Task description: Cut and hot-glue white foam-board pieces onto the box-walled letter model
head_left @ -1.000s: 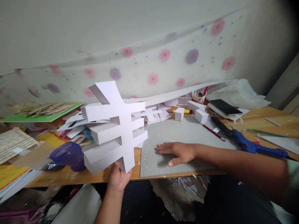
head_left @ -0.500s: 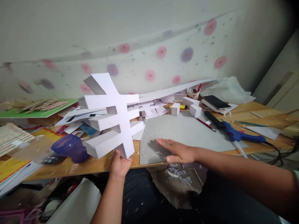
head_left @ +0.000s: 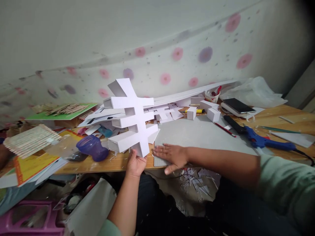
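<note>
My left hand grips the bottom end of a white three-dimensional foam-board or card shape, a stem with several hollow-sided arms. It is held tilted above the front of the table. My right hand lies flat, palm down and fingers apart, at the near left corner of the grey cutting mat. Small white scraps are around that hand. Behind the mat stand a small white block and another white block.
A blue glue gun and a pencil lie at the right. A purple container stands at the left, near stacked strips. Further back are a phone and a paper cup. Offcuts litter the floor below.
My right hand has swept left across the mat to its near left corner, and most of the scraps there have gone from view. The view has shifted slightly; my left hand keeps its hold.
</note>
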`<action>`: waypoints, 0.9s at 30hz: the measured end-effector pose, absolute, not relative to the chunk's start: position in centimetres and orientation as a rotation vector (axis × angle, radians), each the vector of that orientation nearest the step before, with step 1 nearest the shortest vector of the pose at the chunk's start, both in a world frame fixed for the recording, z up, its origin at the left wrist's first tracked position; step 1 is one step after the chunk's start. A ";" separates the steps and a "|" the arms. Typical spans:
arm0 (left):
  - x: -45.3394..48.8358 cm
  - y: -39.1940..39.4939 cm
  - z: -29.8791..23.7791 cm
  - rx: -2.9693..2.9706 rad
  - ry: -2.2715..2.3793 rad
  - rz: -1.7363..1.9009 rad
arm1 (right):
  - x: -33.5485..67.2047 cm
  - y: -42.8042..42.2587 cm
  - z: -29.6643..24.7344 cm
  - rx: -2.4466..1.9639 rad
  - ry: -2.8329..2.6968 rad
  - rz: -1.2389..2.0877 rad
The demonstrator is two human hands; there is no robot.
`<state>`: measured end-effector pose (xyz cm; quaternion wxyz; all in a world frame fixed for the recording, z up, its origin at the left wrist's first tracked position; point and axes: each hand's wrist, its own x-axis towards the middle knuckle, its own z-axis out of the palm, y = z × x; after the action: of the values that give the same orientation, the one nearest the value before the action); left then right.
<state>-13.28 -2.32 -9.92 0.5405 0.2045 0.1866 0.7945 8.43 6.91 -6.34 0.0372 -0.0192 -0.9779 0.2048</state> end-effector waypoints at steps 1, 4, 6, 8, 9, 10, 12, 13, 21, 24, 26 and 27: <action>-13.3 -2.3 -9.9 0.487 0.442 1.890 | 9.4 5.9 -6.3 0.106 -2.969 0.698; -13.3 -2.3 -9.9 0.495 0.437 1.887 | 10.9 4.4 -6.0 0.356 -2.807 0.893; -13.3 -2.3 -9.8 0.505 0.436 1.880 | 10.1 4.6 -5.6 0.198 -2.772 0.838; -13.3 -2.3 -9.7 0.518 0.437 1.873 | 8.3 4.9 -5.2 -0.109 -2.848 0.698; -13.3 -2.3 -9.6 0.525 0.439 1.868 | 7.4 4.8 -5.2 -0.211 -2.906 0.662; -13.4 -2.3 -9.6 0.531 0.440 1.862 | 6.8 4.5 -5.2 -0.252 -2.951 0.643; -13.4 -2.4 -9.6 0.544 0.440 1.848 | 6.6 3.3 -5.4 -0.161 -2.969 0.656; -13.5 -2.4 -9.6 0.549 0.438 1.841 | 7.2 2.7 -5.6 -0.039 -2.942 0.691; -13.6 -2.5 -9.7 0.560 0.411 1.820 | 17.2 3.4 -6.5 -0.548 -2.658 0.595; -13.6 -2.5 -9.5 0.558 0.417 1.815 | 18.8 1.9 -6.6 -0.489 -2.737 0.661; -13.5 -2.5 -9.3 0.565 0.425 1.816 | 19.0 0.1 -6.6 -0.267 -2.713 0.839; -13.5 -2.5 -9.2 0.571 0.426 1.819 | 18.8 -0.5 -6.5 -0.218 -2.675 0.890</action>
<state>-13.52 -2.49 -9.24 0.5598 0.2421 0.1806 0.7716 18.80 -0.50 -6.51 0.1565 -0.0761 -0.9343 0.3110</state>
